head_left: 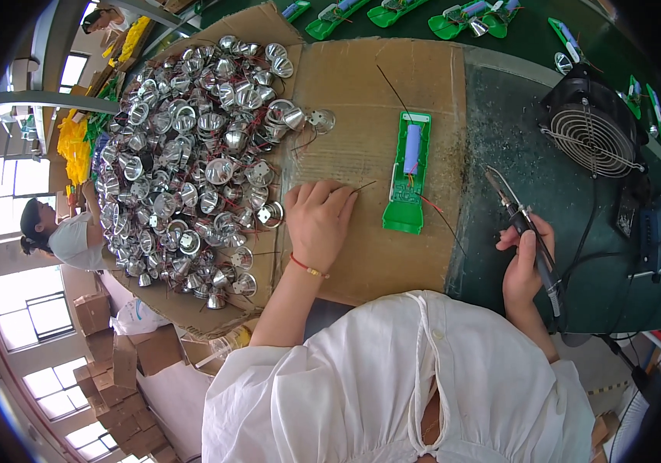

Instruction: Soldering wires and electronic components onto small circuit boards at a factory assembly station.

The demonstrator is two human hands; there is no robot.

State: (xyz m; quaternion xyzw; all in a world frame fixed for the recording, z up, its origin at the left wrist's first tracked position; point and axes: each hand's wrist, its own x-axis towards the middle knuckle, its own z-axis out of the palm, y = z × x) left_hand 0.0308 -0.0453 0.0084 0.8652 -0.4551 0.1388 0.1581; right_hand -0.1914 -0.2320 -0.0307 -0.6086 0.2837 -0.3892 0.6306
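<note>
A green plastic casing (415, 217) lies on the cardboard in front of me, holding a lilac cylindrical battery (412, 150) and a small circuit board with red wires. To its left rests my left hand (317, 220), fingers closed together, with a thin dark strand (365, 186) sticking out from the fingertips toward the casing. My right hand (527, 255) grips a soldering iron (544, 266) on the right, its metal tip pointing up and left, apart from the casing. Other thin dark strands lie above and below the casing.
A large heap of shiny reflector cups (211, 123) with wires fills a cardboard tray at left. A round fan (593, 140) with a wire grille stands at right, near a blue box (654, 235). More green casings (454, 23) lie along the far side. Two people work at far left.
</note>
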